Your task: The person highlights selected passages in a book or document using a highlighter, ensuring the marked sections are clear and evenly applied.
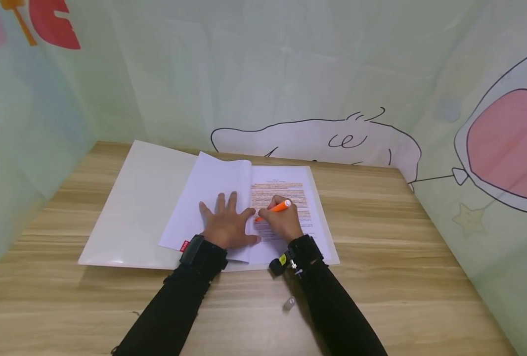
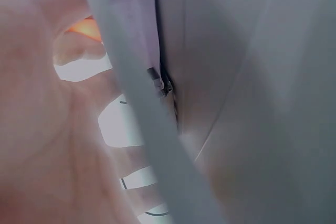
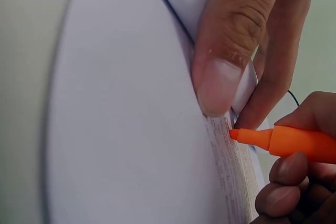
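Note:
An orange highlighter (image 1: 281, 206) is pinched in my right hand (image 1: 285, 221), its tip touching a printed page (image 1: 283, 242) with many lines marked orange. In the right wrist view the chisel tip of the highlighter (image 3: 302, 141) meets the text. My left hand (image 1: 228, 226) lies with fingers spread on a turned-over white sheet (image 1: 188, 217), its thumb near the fold beside the printed text. The left thumb (image 3: 220, 82) presses by the page edge in the right wrist view. Both pages lie in an opened white folder (image 1: 132, 212). The left wrist view is mostly blurred palm and paper.
A small greyish cap (image 1: 289, 303) lies on the wooden table (image 1: 379, 237), near the right forearm. A red label (image 1: 184, 245) shows at the sheet's lower left corner. A printed fabric backdrop (image 1: 290, 64) stands behind and at both sides of the table.

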A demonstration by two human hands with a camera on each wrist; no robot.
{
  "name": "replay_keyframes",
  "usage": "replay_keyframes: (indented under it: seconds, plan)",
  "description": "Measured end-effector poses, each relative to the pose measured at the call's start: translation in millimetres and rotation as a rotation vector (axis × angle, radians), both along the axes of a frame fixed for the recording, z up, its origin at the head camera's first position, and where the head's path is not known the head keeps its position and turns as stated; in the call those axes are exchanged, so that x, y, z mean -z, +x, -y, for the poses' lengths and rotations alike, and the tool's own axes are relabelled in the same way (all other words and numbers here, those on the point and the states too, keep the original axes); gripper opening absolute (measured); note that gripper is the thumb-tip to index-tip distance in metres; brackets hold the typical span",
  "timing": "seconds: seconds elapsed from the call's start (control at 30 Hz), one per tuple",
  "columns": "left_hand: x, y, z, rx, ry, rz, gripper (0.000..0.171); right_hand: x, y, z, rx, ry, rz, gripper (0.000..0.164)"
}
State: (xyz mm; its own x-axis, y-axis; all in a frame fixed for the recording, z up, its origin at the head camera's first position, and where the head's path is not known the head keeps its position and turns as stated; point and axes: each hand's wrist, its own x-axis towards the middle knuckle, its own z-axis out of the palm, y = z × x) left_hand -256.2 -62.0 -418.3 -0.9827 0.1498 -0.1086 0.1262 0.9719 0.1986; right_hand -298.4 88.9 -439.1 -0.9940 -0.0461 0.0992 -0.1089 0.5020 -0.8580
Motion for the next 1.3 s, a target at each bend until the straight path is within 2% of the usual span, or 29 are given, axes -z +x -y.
replay_keyframes:
  seconds: [0.27, 0.5, 0.77, 1.3]
  plan:
    - [0.4, -0.4, 0.3, -0.001, 0.015, 0.021, 0.075, 0.0, -0.2, -0.7, 0.009, 0.021, -0.014, 0.032]
    - [-1.3, -0.5, 1.3, -0.004, -0.007, 0.037, 0.077, 1.4, -3.5, -1.5, 0.005, 0.051, -0.062, 0.033]
    - [-1.9, 0.4, -0.3, -0.009, 0.004, 0.059, 0.077, 0.6, -3.0, -3.5, 0.027, 0.043, -0.018, 0.033]
    - [-2.8, 1.0, -1.7, -0.017, 0.022, 0.069, 0.078, -0.5, -3.1, -9.3, 0.035, 0.046, -0.02, 0.033]
